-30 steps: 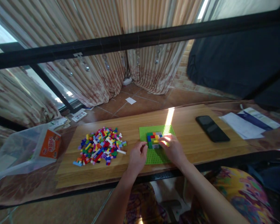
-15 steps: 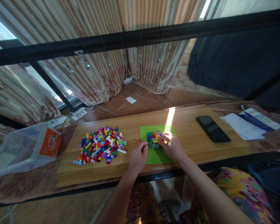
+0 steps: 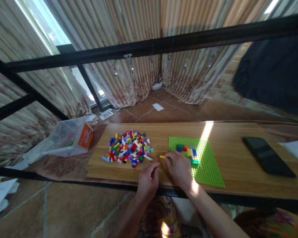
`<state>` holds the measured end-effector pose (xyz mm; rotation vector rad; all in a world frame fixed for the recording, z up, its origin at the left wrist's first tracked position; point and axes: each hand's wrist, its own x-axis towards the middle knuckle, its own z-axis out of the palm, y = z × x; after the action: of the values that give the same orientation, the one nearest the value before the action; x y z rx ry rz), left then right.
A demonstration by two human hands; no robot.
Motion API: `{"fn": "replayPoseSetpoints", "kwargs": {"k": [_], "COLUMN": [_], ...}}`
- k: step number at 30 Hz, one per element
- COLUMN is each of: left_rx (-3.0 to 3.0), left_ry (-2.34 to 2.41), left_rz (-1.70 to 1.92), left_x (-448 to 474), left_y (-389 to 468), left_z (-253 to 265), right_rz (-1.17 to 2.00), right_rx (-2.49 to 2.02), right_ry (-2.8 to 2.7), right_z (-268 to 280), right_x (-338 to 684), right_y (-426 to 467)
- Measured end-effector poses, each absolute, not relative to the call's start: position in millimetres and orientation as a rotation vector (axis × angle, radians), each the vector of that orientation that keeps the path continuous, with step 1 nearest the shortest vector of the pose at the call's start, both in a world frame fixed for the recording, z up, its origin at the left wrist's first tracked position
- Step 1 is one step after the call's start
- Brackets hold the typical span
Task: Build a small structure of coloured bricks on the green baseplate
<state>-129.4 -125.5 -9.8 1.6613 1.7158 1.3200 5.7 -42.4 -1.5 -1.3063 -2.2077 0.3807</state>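
Observation:
My right hand (image 3: 179,168) pinches a yellow toy brick (image 3: 162,156) between thumb and fingertips. It is over the wood just left of the green baseplate (image 3: 208,172). On that plate sits a low build of coloured bricks (image 3: 187,150) in blue, red, yellow, grey and green, its near left part behind my right hand. My left hand (image 3: 148,178) rests near the board's front edge with its fingers curled in. Whether anything is between them is hidden. Beyond it lies a heap of loose mixed bricks (image 3: 129,147), with a white one (image 3: 148,158) at its near edge.
The wooden board (image 3: 161,132) lies on a table with a dark edge. To the left is a clear plastic bin with an orange label (image 3: 85,136). A black phone (image 3: 268,157) lies on the right, with white paper (image 3: 296,150) beyond it. A black rail (image 3: 149,46) crosses behind.
My right hand has moved left off the brick build and now shows a yellow brick in its fingers. The view has turned left. My left hand stays curled, now closer to the heap.

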Motion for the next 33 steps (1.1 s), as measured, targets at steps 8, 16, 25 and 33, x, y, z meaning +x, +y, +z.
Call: {"fn": "replayPoseSetpoints", "kwargs": {"k": [8, 16, 25, 33], "left_rx": [1.585, 1.39, 1.34, 1.152], "left_ry": [2.065, 2.109, 2.066, 1.877], "left_rz": [1.334, 1.384, 1.409, 1.514], "left_x": [-188, -200, -202, -189], "left_y": [-153, -155, -154, -142], "left_z": [-11, -20, -18, -6], "right_rz": [0.545, 0.593, 0.657, 0.781], "right_rx": [-1.184, -1.098, -1.049, -0.955], "right_ry": [-2.283, -2.206, -2.253, -2.053], "right_z": [-10, -8, -11, 5], "right_x": [-35, -45, -69, -41], "right_y": [-47, -30, -9, -23]}}
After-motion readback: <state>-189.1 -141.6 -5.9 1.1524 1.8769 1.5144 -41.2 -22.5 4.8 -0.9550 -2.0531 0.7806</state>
